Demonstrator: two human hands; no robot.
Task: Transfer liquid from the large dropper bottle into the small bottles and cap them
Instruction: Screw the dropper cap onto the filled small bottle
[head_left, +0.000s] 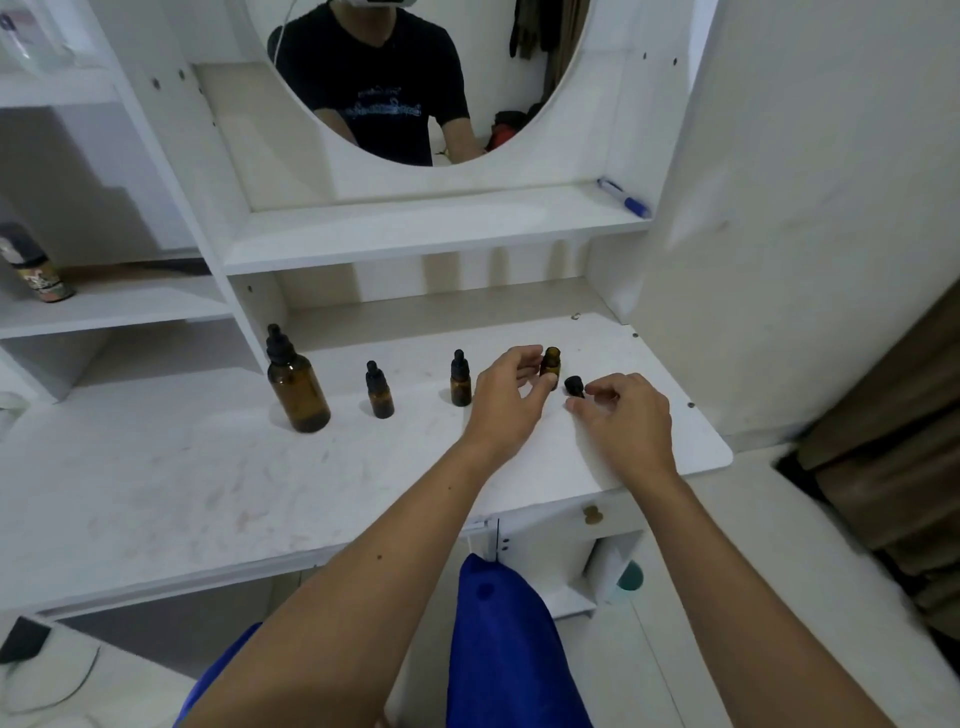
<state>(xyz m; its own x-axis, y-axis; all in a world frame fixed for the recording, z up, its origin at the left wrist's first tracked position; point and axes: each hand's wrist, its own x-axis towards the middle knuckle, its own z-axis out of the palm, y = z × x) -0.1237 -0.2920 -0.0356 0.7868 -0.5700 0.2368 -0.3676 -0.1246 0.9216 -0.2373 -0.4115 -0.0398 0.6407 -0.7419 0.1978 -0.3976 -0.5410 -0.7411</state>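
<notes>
From the head view, the left hand curled round the open bottle standing upright at the right end of the bench, mouth up, while the right hand pinched its black cap just beside it, low over the bench. I judged this the uncapping step. Next, liquid must come from the large bottle, upright and still capped well to the left beyond two capped small bottles.
</notes>
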